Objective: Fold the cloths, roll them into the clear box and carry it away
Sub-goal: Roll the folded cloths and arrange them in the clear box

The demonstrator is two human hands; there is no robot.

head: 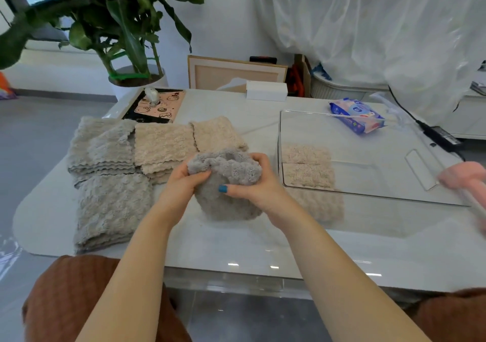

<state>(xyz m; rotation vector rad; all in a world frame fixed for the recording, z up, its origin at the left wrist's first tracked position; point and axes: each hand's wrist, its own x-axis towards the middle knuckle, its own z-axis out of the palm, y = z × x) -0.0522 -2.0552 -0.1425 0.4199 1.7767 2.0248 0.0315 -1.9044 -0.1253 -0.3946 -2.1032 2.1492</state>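
Two hands work one grey cloth (226, 183) at the middle of the white table (236, 244), just left of the clear box (368, 141). The left hand (186, 181) has its fingers curled tight into the cloth's left side. The right hand (252, 186) wraps over the bunched top, and its thumb, with a blue-painted nail, presses the front. The cloth's lower end rests on the table. From where I stand no writing can be read. The blue and pink wipes packet (357, 115) behind the box carries a round label too blurred to make out, and the pink mat (155, 106) at the far edge shows only cartoon cat faces, with a pale mouse (152, 95) sitting on it. Inside the box, against its left wall, lie beige cloths (306, 168), side by side. Left of the hands lie folded stacks: a grey stack (110, 204) nearest, a greyish stack (102, 144) behind it, and two beige stacks (163, 144) (218, 133) further in. A plain white carton (266, 90) lies at the back, and a potted plant (126, 25) stands beyond the table's far left corner.
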